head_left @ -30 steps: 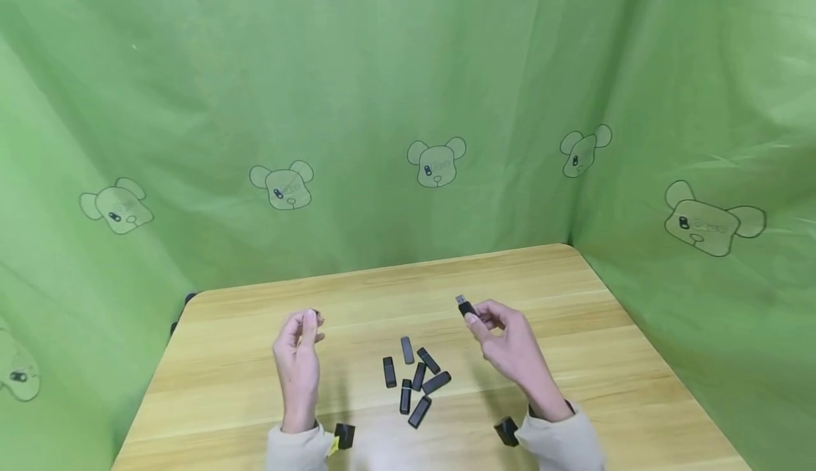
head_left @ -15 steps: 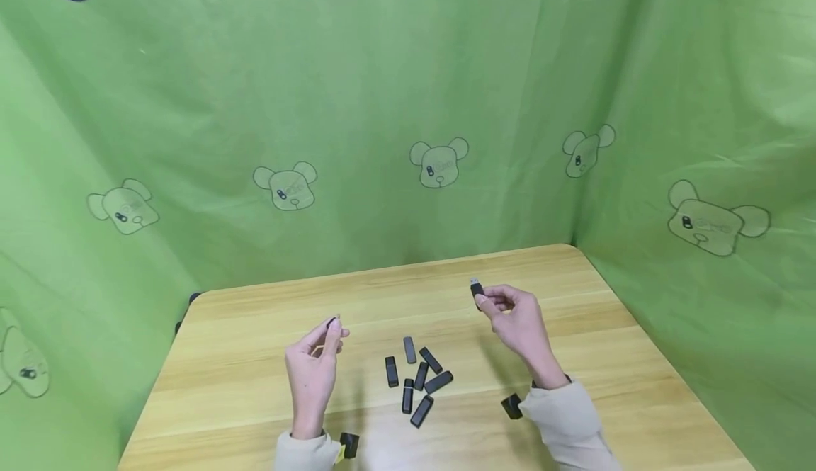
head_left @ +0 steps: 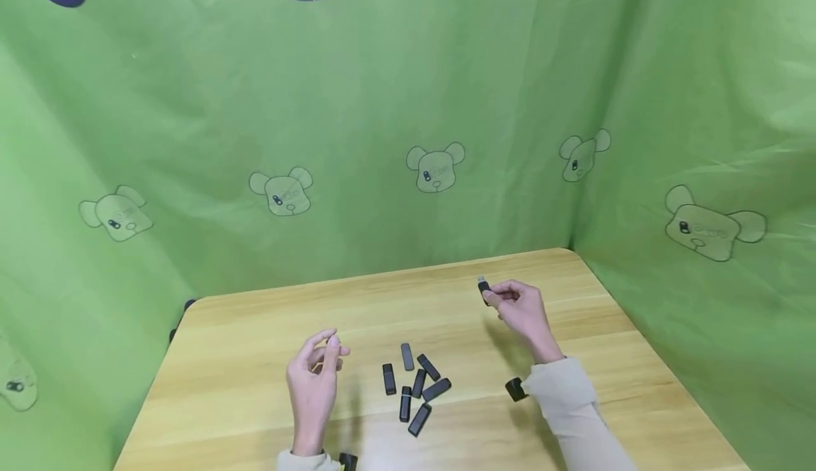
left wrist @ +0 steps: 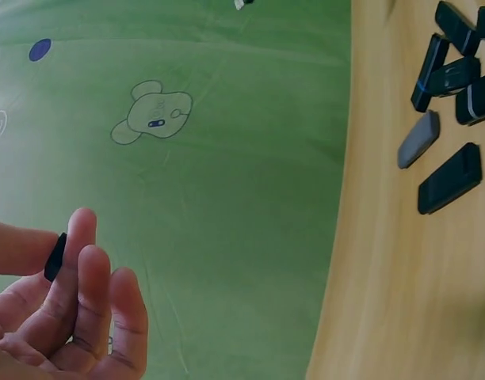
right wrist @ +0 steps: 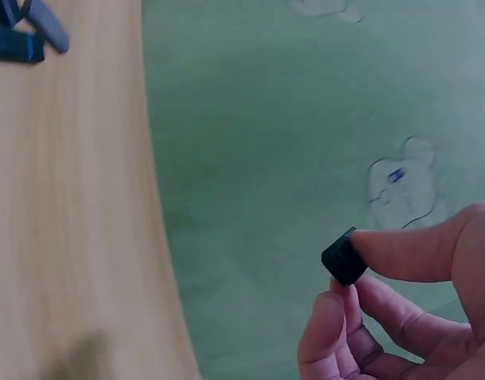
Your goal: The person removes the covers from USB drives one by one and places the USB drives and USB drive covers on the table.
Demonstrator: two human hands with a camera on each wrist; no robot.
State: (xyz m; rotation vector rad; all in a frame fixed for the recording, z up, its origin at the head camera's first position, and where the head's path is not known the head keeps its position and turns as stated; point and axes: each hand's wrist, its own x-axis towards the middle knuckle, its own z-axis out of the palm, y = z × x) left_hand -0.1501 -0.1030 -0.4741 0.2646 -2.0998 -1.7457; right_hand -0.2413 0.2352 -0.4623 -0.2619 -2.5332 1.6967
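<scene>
My right hand [head_left: 524, 315] is raised over the right half of the table and pinches a black USB flash drive [head_left: 484, 290] between thumb and fingers. Its bare metal plug points away from me; in the right wrist view only the drive's dark end [right wrist: 345, 260] shows. Over the left half, my left hand [head_left: 314, 382] pinches a small black cap [left wrist: 55, 257] between thumb and index finger, mostly hidden by the fingers in the head view. Between the hands several black USB flash drives lie in a loose cluster, among them a greyish one [head_left: 407, 357] at the far side.
The cluster's nearest drive [head_left: 419, 420] lies toward me, and another drive [head_left: 389, 379] lies at its left. A wood-grain table [head_left: 242, 343] carries them all. Green curtains [head_left: 357, 103] printed with bear heads stand behind the table and at both sides.
My right hand has moved away from me and a little right with the flash drive. My left hand has shifted right and turned inward, still pinching the cap. The drives on the table stay put.
</scene>
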